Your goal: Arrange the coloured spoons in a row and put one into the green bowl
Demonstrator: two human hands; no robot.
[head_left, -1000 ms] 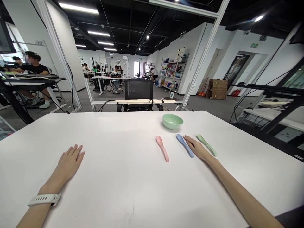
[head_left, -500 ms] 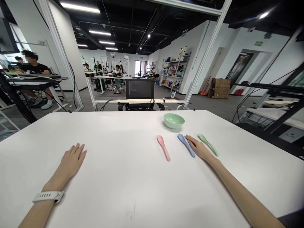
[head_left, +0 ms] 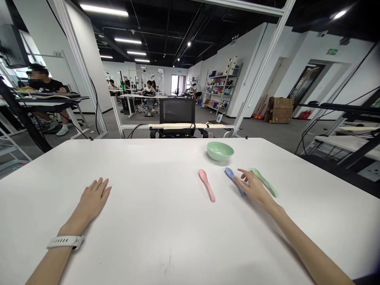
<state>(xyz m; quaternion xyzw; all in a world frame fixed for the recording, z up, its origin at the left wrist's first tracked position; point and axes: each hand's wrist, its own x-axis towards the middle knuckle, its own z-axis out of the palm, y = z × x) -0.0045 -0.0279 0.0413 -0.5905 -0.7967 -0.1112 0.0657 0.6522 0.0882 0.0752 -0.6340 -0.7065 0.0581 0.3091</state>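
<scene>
My left hand [head_left: 92, 200] lies flat and open on the white table [head_left: 148, 166], holding nothing, with a white watch band [head_left: 64, 242] on its wrist. My right hand [head_left: 252, 188] is open, fingers spread, over the blue spoon [head_left: 230, 174], hiding its handle. Whether it touches the spoon I cannot tell. A pale green spoon [head_left: 265, 183] lies just beyond my fingertips to the right. To the left of the blue one lies a pink spoon [head_left: 207, 185]. A pale green bowl [head_left: 220, 151] sits near the far edge, above the spoons.
Past the table's far edge stands an aluminium frame [head_left: 120, 114] with a dark monitor [head_left: 177, 111] behind its crossbar. Other people sit at desks, one at the far left [head_left: 44, 85]. A shelf [head_left: 221, 89] and a wooden crate [head_left: 279, 110] stand farther back.
My right hand has risen from the table, its fingers spreading over the blue spoon. The view has shifted slightly, and the left hand stays flat.
</scene>
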